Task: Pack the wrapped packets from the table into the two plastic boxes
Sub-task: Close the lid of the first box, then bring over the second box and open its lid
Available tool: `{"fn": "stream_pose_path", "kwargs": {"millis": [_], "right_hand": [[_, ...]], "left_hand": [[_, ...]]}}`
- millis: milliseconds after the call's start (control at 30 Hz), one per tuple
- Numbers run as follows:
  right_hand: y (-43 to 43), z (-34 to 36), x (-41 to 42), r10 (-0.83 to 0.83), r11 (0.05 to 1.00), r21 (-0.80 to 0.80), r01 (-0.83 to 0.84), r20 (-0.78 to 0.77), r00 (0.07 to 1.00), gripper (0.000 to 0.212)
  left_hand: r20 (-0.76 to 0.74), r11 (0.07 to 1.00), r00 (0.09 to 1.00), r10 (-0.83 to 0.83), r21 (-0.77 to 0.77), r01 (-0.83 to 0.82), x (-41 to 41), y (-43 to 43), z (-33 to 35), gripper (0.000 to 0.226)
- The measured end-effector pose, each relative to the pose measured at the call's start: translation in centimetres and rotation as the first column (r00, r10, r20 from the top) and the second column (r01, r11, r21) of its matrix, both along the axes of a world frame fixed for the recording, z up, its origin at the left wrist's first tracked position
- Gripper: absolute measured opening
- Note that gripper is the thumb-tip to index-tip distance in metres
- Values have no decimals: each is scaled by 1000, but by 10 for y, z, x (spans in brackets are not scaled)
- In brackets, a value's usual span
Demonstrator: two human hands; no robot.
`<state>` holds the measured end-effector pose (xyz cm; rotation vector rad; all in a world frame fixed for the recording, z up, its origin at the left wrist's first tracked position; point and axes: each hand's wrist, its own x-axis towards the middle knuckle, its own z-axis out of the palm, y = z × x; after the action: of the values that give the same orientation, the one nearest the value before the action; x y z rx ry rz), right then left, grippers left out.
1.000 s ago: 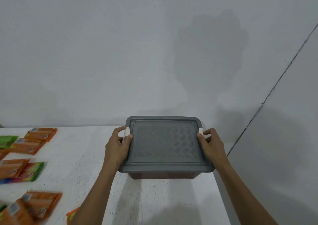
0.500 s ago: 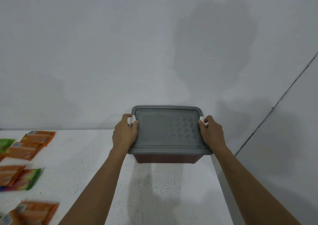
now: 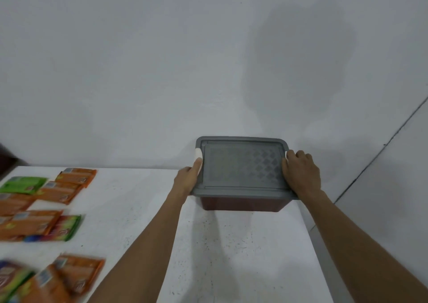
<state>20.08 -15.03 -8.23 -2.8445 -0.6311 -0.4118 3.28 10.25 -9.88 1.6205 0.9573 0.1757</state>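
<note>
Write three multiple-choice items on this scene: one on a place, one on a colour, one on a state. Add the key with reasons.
1. Where do the packets lie?
A) on the table, left of the box
B) on top of the box
C) on the floor

2. What colour is the lid?
A) yellow
B) grey
C) green

3. How is the box?
A) lid off
B) tipped on its side
C) upright, lid on

Key:
1 A, they are spread over the table's left part.
2 B, the patterned lid is grey, over a dark reddish body.
3 C, the lid sits flat on it while the left hand and right hand grip its ends.
</note>
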Motion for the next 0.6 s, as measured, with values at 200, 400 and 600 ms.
{"fn": "stream_pose_path", "kwargs": {"millis": [200, 400, 600], "right_hand": [[39, 8, -45, -60, 998, 2, 61, -122, 991, 36], [140, 20, -109, 189, 978, 110, -178, -105, 976, 50], [265, 45, -192, 380, 916, 170, -363, -84, 921, 34]], "left_hand": [[-112, 955, 956, -270, 94, 281, -66, 39, -2, 47], [-310, 864, 902, -301, 312, 396, -151, 125, 5, 34], [-343, 821, 916, -209, 447, 355, -242, 223, 18, 36]]}}
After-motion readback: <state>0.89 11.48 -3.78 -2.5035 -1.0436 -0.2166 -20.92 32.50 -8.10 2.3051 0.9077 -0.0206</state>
